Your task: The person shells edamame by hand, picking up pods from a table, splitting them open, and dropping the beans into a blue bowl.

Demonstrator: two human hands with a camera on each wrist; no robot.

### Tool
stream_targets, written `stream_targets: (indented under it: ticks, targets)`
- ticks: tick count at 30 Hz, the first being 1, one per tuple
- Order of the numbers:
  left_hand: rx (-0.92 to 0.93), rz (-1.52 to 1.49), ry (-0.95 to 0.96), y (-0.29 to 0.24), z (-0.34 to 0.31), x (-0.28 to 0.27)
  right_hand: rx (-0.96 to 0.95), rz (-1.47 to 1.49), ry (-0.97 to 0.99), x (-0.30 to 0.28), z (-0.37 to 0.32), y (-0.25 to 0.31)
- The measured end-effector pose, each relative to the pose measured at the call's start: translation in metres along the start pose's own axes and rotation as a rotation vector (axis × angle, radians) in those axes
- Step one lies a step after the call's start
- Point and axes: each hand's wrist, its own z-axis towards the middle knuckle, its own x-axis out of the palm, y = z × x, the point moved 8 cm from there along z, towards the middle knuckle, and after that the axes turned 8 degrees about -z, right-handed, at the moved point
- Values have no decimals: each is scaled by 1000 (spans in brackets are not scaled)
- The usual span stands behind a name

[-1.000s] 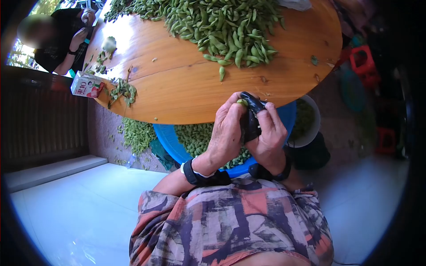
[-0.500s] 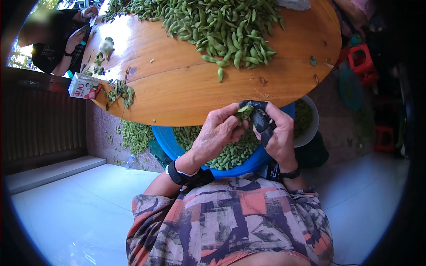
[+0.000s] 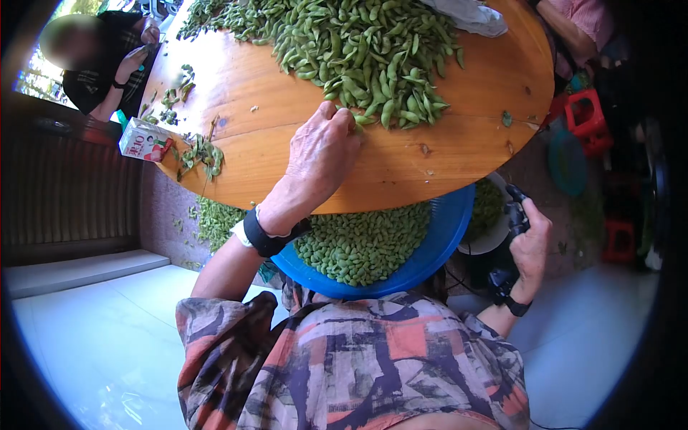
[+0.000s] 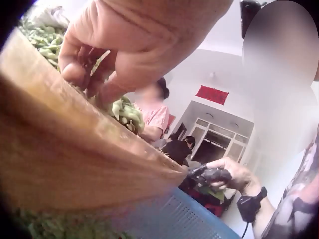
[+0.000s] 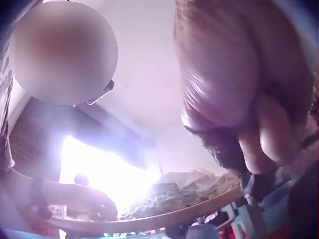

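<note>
My left hand [image 3: 322, 154] reaches over the wooden table [image 3: 287, 161] to the front edge of a heap of green pods [image 3: 365, 61]. Its fingers curl down and pinch a green pod [image 4: 101, 61], mostly hidden by the fingers. Out to the right, beside a white bucket [image 3: 494, 231], is my right hand [image 3: 530, 244]. Black coverings wrap some of its fingers, which are loosely bent and apart, with nothing plainly held. Shelled green beans [image 3: 362, 247] lie in a blue basin [image 3: 448, 236] below the table edge.
A drink carton [image 3: 145, 140] and loose stems with pods [image 3: 203, 156] are at the table's left edge. A plastic bag [image 3: 469, 16] lies behind the heap. People sit at left and upper right; a red stool [image 3: 589, 118] stands at right.
My hands were together over the basin, handling a pod, and have parted. The left moved forward to the heap and pinches a pod; the right moved out to the right. More of the basin shows.
</note>
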Motion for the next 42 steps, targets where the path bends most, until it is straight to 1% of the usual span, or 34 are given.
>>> stream_targets:
  ticks: [3,4,5,6,8,9,10,12,14,16,17,18,19,20,21,22,23,24,25,26,27,29,30,31,32,33,34,35,36,37,38,40,42]
  targets:
    - [63,-7,-29,-7,2,0,-144,114,-56,17,6,41]
    - [33,-143,18,-7,-1,3,-198,178,-85,21,7,57]
    - [3,-279,68,-7,-5,6,-201,316,-27,29,9,72]
    - [9,-278,77,-14,-10,5,-200,454,30,36,10,85]
    - [-322,-1064,260,-19,-31,20,-198,639,109,61,9,100]
    - [-463,-1217,273,-22,-42,26,-131,689,255,68,8,111]
    - [-466,-1216,278,-25,-49,29,-90,744,365,75,6,122]
    - [-559,-1395,278,-28,-64,40,-164,913,371,77,2,142]
    - [-590,-1386,248,-26,-73,43,-179,883,384,81,-2,146]
    - [-542,-1335,156,-23,-78,42,-134,915,417,85,-4,146]
    - [-502,-1244,110,-24,-79,40,-132,910,420,85,-5,143]
    - [-505,-1249,110,-25,-81,42,-66,960,527,91,-8,138]
    - [-445,-1135,69,-26,-81,38,2,1010,633,98,-13,135]
    - [-384,-1019,29,-26,-81,34,4,1007,634,98,-13,134]
    - [-385,-1022,29,-24,-83,36,-34,1030,627,95,-13,137]
    - [-333,-947,15,-24,-83,34,-72,1052,619,92,-13,139]
    - [-282,-872,1,-25,-84,32,-71,1051,620,93,-13,140]
    - [-283,-873,2,-26,-85,30,-139,980,534,89,-11,142]
    - [-333,-982,19,-28,-87,32,-206,908,448,84,-9,143]
    - [-383,-1091,36,-29,-90,34,-204,909,450,85,-10,142]
    - [-385,-1090,37,-28,-90,33,-238,903,453,84,-10,142]
    - [-715,-1715,255,-30,-102,59,-267,898,458,83,-10,139]
    - [-719,-1714,256,-30,-103,59,-174,1065,617,92,-14,137]
    - [-713,-1869,290,-35,-103,60,-75,1229,776,100,-19,137]
    - [-704,-2024,323,-40,-104,61,-70,1232,778,103,-20,138]
    - [-649,-2029,357,-39,-104,60,-348,1017,497,88,-13,145]
    - [-655,-2026,357,-37,-104,57,-600,782,214,71,-16,154]
    - [-630,-1773,347,-30,-105,53,-640,667,219,68,-20,160]
    - [-600,-1520,339,-26,-106,48,-632,672,222,68,-24,159]
    - [-611,-1301,281,-26,-106,40,-679,608,194,68,-28,160]
    - [-617,-1300,286,-22,-110,40,-726,542,167,67,-32,161]
    - [-76,-601,255,-33,-105,15,-701,525,199,65,-31,154]
    - [-97,-542,251,-34,-111,12,-621,415,239,67,-25,142]
